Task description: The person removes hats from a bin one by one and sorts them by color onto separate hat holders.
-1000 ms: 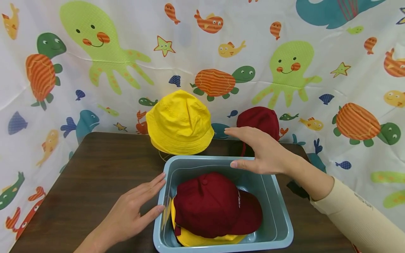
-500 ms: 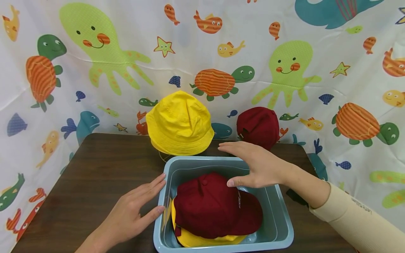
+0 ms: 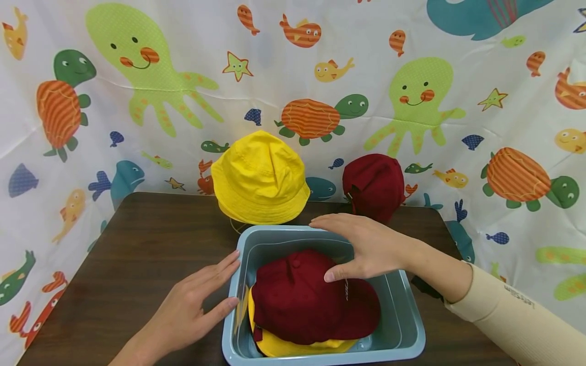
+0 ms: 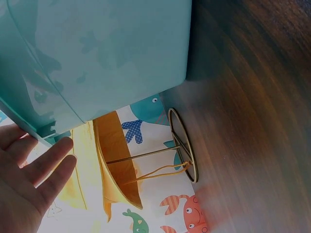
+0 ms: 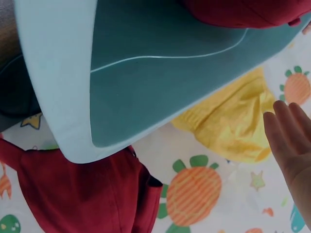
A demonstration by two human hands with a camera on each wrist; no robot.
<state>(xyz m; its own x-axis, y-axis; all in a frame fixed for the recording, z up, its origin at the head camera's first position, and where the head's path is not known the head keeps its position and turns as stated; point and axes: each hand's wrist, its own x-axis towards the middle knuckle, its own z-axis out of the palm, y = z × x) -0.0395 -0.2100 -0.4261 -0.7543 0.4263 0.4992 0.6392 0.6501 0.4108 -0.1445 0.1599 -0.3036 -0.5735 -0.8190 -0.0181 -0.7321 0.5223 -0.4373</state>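
Observation:
A light blue plastic bin (image 3: pixel 412 320) stands on the table, holding a maroon baseball cap (image 3: pixel 293 300) with its brim toward the right. Under the cap shows the edge of a yellow hat (image 3: pixel 302 348). My left hand (image 3: pixel 187 305) has its fingers straight, the fingertips at the bin's left rim; in the left wrist view they meet the rim. Above the bin's right half hovers my right hand (image 3: pixel 366 249), palm down with fingers extended and thumb apart, holding nothing. It partly covers the bin's back rim.
Behind the bin, a yellow bucket hat (image 3: pixel 261 178) sits on a wire stand (image 4: pixel 182 145). A second maroon cap (image 3: pixel 375 185) is at the back right. A dark object (image 3: pixel 426 287) lies beside the bin's right side. A sea-animal curtain (image 3: pixel 284 66) hangs behind the table.
My right hand has moved down and toward me, from in front of the back maroon cap to over the bin. My left hand, the bin and the hats have stayed put.

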